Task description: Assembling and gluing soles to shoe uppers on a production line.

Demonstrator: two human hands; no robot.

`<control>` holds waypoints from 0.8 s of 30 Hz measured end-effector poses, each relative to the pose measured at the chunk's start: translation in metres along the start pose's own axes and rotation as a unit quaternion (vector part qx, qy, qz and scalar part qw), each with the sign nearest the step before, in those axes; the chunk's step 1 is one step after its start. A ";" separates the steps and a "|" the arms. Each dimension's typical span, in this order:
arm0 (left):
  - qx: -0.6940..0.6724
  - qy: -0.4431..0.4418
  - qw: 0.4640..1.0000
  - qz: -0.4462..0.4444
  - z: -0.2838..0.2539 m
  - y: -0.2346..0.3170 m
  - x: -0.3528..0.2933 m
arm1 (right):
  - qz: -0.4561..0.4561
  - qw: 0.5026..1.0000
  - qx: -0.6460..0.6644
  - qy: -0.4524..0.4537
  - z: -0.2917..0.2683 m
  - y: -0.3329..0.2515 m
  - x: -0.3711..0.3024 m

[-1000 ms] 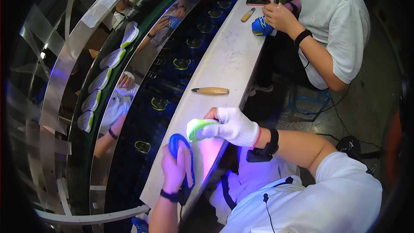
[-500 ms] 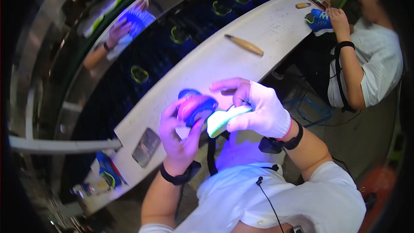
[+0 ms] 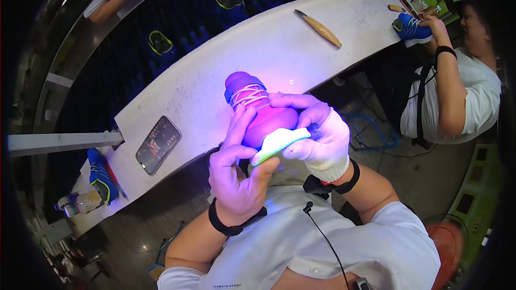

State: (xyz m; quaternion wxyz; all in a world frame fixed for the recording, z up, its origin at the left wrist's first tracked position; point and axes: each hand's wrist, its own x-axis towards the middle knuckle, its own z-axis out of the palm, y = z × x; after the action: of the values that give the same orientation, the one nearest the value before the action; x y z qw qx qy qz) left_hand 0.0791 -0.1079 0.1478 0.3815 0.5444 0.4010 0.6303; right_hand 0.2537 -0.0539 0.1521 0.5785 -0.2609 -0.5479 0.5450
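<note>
A laced shoe upper (image 3: pixel 271 121), tinted violet by strong light, is held in front of my body with its toe toward me. Along the toe end lies a pale, glowing shoe sole (image 3: pixel 280 143). My bare left hand (image 3: pixel 236 174) grips the near left side, fingers along the upper and thumb against the end of the sole. My right hand (image 3: pixel 322 137), in a white glove with bare fingertips, pinches the sole's other end with its thumb, its forefinger reaching onto the upper. How closely the sole touches the upper is hard to see.
A wooden-handled tool (image 3: pixel 319 28) and a phone (image 3: pixel 158 145) lie on the long white bench (image 3: pixel 188 78). A blue shoe (image 3: pixel 101 177) and small bottles (image 3: pixel 86 202) stand at its left end. At far right, a co-worker (image 3: pixel 457 86) handles another blue shoe (image 3: pixel 411 29). Shoes (image 3: pixel 160 43) line the dark rack behind.
The upper has turned, now showing its laces. My hands have come together, bringing the sole up to the toe, and my left thumb now touches the sole. The view has shifted.
</note>
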 end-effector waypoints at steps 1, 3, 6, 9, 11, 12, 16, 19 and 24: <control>-0.001 0.000 1.000 -0.005 -0.001 -0.002 -0.001 | -0.005 1.000 -0.012 -0.001 0.000 0.000 -0.002; -0.022 -0.014 0.999 0.028 -0.004 -0.008 -0.003 | -0.007 1.000 -0.023 0.001 -0.002 0.003 -0.005; -0.012 -0.039 0.998 0.039 -0.013 -0.011 -0.006 | -0.069 0.993 -0.094 -0.018 -0.007 0.010 -0.003; -0.059 -0.025 0.997 0.044 -0.014 -0.008 -0.004 | -0.124 0.979 -0.155 -0.038 -0.009 0.003 0.004; -0.043 -0.047 0.998 0.018 -0.014 0.013 0.015 | -0.109 0.958 -0.255 -0.076 -0.010 -0.012 0.012; -0.033 -0.062 0.997 -0.003 -0.015 0.019 0.023 | -0.126 0.951 -0.269 -0.088 -0.011 -0.013 0.017; 0.189 -0.140 0.972 0.019 -0.038 0.022 0.036 | -0.131 0.914 -0.359 -0.136 -0.010 -0.009 0.030; 0.047 -0.020 0.999 -0.020 -0.028 0.022 0.030 | -0.168 0.928 -0.323 -0.081 -0.012 0.041 0.013; 0.163 -0.133 0.972 -0.099 -0.062 0.049 0.062 | -0.213 0.879 -0.399 -0.152 -0.014 0.056 0.022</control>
State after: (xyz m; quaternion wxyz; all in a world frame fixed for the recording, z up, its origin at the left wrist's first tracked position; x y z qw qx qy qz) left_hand 0.0086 -0.0757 0.2114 0.3980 0.6358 0.4963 0.4371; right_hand 0.2432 -0.0142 0.1054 0.4377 -0.2605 -0.8422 0.1768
